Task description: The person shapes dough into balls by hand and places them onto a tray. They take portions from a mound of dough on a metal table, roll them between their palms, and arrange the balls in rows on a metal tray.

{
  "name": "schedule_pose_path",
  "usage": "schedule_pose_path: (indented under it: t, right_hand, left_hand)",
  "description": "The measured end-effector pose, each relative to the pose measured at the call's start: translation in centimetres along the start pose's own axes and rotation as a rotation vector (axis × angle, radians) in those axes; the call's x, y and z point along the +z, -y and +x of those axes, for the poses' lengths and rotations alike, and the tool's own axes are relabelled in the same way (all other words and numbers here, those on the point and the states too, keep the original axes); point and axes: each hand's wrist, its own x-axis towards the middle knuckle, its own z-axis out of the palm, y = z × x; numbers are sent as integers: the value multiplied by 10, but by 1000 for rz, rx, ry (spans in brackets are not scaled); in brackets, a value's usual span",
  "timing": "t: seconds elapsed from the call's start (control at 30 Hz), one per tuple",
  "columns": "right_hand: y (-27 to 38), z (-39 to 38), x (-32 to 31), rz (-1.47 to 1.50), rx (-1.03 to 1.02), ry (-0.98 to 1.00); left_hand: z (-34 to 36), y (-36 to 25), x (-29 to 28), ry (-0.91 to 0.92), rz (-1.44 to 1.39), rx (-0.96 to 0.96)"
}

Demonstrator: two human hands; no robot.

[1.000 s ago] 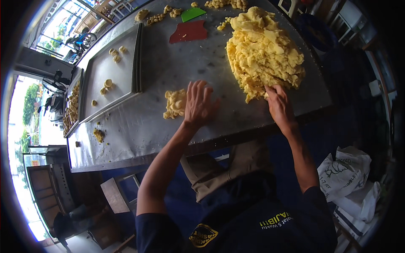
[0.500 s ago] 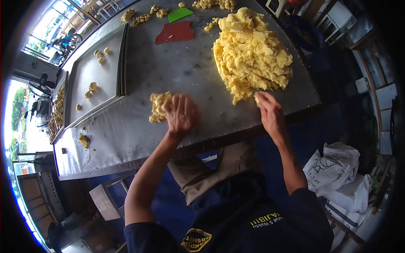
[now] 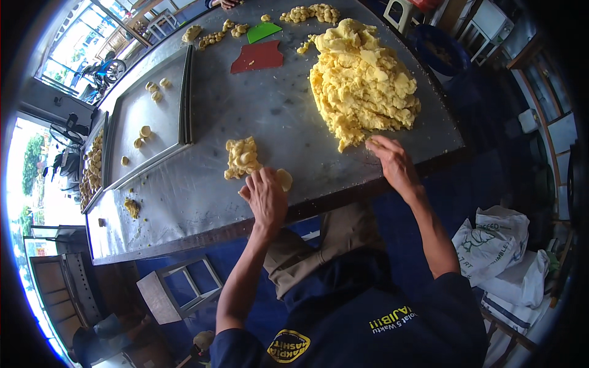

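Observation:
My left hand [image 3: 267,197] is low over the near part of the metal table, its fingers curled together. At its thumb side a flat round piece of dough [image 3: 284,180] shows, and the fingers seem closed on its edge. Just beyond the fingertips lies a cluster of small pale dough balls [image 3: 242,158]. My right hand [image 3: 394,164] is at the near edge of a big mound of crumbly yellow paste [image 3: 365,86]. Its fingers are pinched around a small bit of that paste, mostly hidden by the fingertips.
A red scraper [image 3: 256,57] and a green scraper [image 3: 264,33] lie farther back, near more dough clusters [image 3: 310,13]. On the left, a tray [image 3: 132,116] holds several filled rounds. Another person's hand [image 3: 228,3] rests at the far edge. White sacks [image 3: 494,245] stand at right.
My left hand has drawn back from the dough cluster toward the table's near edge, and the flat dough piece now shows beside it. My right hand stays by the mound. Another person's hand has appeared.

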Motion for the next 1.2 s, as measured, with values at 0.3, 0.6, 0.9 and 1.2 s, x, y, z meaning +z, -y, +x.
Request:
schedule_pose_path:
  t: [0.3,0.6,0.9,1.2]
  right_hand:
    - [91,-3,25,512,131,-97]
    - [126,16,42,536,-20,-88]
    - [142,19,55,406,18,-100]
    - [119,33,55,792,208,43]
  left_hand:
    - [0,-31,0,55,-1006,-321]
    - [22,-39,-5,286,-1087,-272]
    - [11,-40,15,163,-693,-112]
    - [12,-27,9,150,-944,-19]
